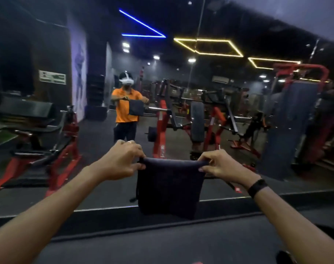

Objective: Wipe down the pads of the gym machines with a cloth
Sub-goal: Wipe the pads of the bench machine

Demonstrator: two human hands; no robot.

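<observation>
Both forearms were bare, no sleeves reaching the wrists. Left hand (122,161) had a ring (131,142) on one finger, metallic-looking, detail too blurred to call. Right hand (219,164) had no ring visible; right wrist carried a black band (257,187), smooth, slim, like a fitness tracker or watch strap. Mirror reflection (126,103) showed the same person: orange short-sleeved shirt, dark trousers or shorts, white headset (126,80) over the eyes with a white strap running over dark hair. Footwear was out of view.
</observation>
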